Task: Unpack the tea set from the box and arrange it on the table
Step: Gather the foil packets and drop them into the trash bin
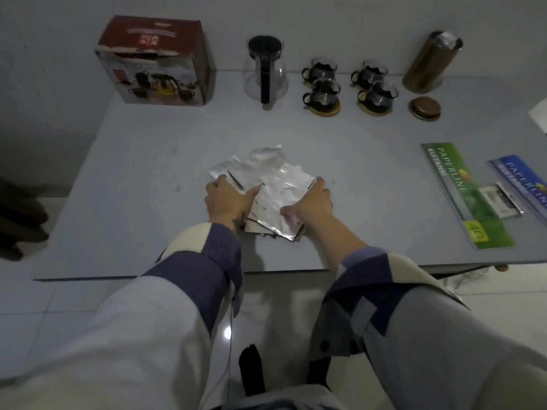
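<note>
Near edge of pale grey table (133, 173): left hand (226, 199) and right hand (309, 202), each grip spread flat, pressing opposite sides of a stack of crinkled silver foil sheets (266, 184). Far edge, left to right: red cardboard tea-set box (155, 62), clear glass teapot with black lid and handle (266, 72), 4 glass cups in black holders (349, 84) on round wooden coasters, brown cylindrical canister (430, 63).

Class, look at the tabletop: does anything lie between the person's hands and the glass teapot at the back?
Yes. The silver foil packets lie under both the left hand and right hand; beyond them, bare table runs to the teapot.
</note>
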Demonstrator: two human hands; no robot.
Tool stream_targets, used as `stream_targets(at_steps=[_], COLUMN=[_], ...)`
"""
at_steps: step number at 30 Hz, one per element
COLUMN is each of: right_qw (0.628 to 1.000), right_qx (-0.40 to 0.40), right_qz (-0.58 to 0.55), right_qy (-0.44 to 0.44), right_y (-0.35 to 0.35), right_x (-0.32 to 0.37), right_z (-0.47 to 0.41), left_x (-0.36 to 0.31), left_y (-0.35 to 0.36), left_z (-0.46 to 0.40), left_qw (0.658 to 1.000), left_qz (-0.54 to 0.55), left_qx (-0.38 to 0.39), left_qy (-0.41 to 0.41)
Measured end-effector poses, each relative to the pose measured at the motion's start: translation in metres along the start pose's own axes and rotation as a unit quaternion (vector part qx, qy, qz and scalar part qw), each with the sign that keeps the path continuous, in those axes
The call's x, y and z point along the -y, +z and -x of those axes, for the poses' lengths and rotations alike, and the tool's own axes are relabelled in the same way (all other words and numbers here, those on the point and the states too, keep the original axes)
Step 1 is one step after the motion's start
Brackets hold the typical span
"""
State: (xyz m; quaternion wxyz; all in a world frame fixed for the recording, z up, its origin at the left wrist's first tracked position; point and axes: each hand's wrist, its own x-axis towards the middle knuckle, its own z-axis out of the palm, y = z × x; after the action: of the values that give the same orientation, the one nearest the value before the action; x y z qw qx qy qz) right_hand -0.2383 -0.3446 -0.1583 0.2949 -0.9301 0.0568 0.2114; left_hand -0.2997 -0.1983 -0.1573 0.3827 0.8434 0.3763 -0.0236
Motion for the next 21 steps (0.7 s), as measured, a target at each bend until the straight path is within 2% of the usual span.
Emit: stream_targets(at_steps=[4,6,11,14,19,21], right_qw=[0.998,0.996,0.99,0.988,0.994,0.991], right_qx=[0.026,0.039,0.046,0.041,0.061,0.067], right_qz=[0.053,0.075,0.129,0.14,0.065,0.094], right_qy=[-0.016,-0.018,-0.031,-0.044,-0.064,-0.065], right_y=[0.01,0.015,0.029,0.028,0.022,0.022], right_x=[0.006,0.009,0.014,0.013,0.015,0.016], right_z=[0.004,0.004,0.004,0.002,0.003,0.0], left_x=[-0.003,-0.006,0.001,0.006,0.011,0.014], left_y=[0.002,0.003,0.005,0.007,0.01,0.012], left_z=[-0.002,-0.002,-0.003,-0.009,-0.008,-0.009], left_qw=[0.993,0.986,0.997,0.994,0.983,0.977], left_qz=[0.112,0.155,0.06,0.089,0.171,0.201], left_qx=[0.002,0.036,0.052,0.06,0.064,0.072], left_qy=[-0.035,-0.052,-0.016,0.001,-0.01,-0.008])
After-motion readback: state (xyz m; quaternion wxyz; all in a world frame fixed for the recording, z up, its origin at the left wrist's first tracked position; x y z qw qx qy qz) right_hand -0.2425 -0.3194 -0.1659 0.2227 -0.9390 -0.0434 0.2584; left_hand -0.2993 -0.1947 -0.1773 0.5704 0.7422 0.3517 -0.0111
